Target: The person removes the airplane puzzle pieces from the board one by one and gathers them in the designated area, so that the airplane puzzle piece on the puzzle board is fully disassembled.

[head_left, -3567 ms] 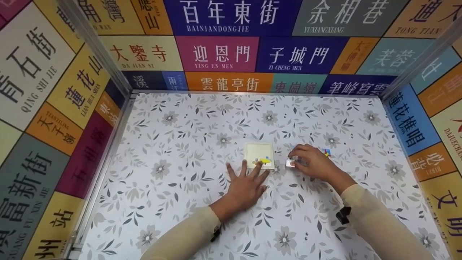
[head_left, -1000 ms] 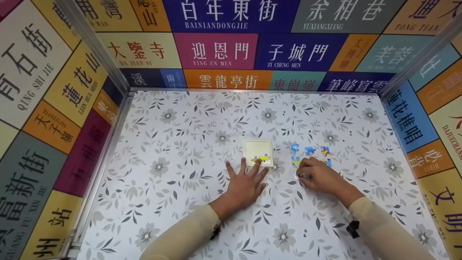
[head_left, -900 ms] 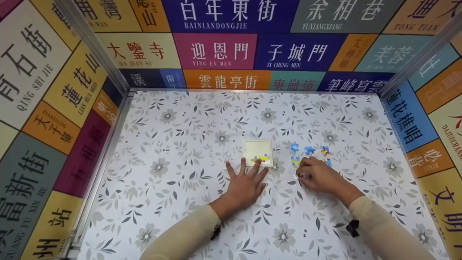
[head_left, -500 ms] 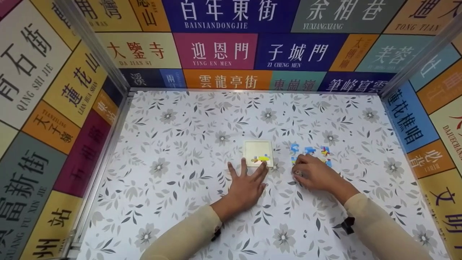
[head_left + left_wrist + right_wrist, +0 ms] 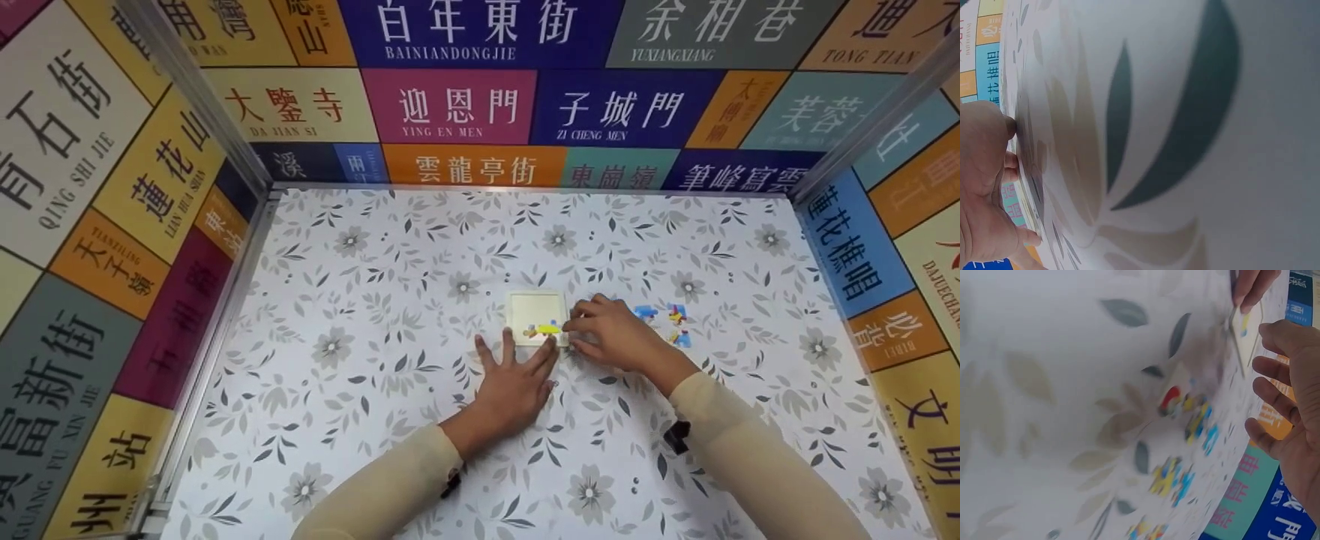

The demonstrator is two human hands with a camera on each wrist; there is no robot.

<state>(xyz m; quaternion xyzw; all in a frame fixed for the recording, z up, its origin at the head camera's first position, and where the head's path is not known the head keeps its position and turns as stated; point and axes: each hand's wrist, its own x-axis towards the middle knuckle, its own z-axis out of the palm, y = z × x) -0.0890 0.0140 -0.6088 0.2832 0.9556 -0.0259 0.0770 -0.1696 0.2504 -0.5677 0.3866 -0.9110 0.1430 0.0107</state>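
A small square cream puzzle tray [image 5: 537, 307] lies near the table's middle, with a yellow, blue and brown picture part [image 5: 547, 328] along its lower edge. My left hand [image 5: 514, 390] rests on the table, fingers spread, fingertips at the tray's near edge. Thumb and fingertips of my right hand [image 5: 619, 334] come together at the tray's right edge. Whether they pinch a piece cannot be told. In the right wrist view the thumb overlaps the tray [image 5: 1247, 343], and the other visible fingers are bent apart. Loose jigsaw pieces lie below: one red and white [image 5: 1174, 398], others yellow and blue [image 5: 1165, 475].
More blue and yellow pieces [image 5: 679, 337] lie right of my right hand, which hides some of them in the head view. A white floral cloth [image 5: 405, 450] covers the table. Panels with large characters [image 5: 457, 109] wall in the back and both sides.
My right hand has moved left and slightly away from me, from the loose pieces to the tray's right edge. My left hand stays by the tray, its fingers slightly shifted.
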